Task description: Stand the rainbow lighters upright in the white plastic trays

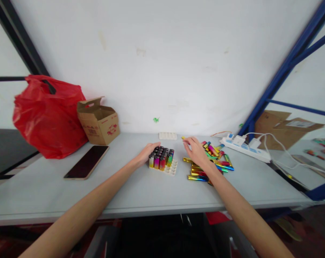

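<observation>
Black-topped lighters with shiny yellow, pink, red and green bodies stand upright in rows in a white holed tray. Along the tray's right and front right, several holes are bare. My left hand curls round the left back corner of the group, its fingertips partly hidden behind the lighters. Over the left edge of a loose pile of metallic-coloured lighters, my right hand has thumb and fingers pinched. A small yellow end shows at its fingertips, apparently part of a lighter; the remainder is hidden.
Another white holed tray lies against the wall. At left are a phone, an opened cardboard box and a red plastic bag. A power strip with plugs and white cables lies at right, near a blue metal frame.
</observation>
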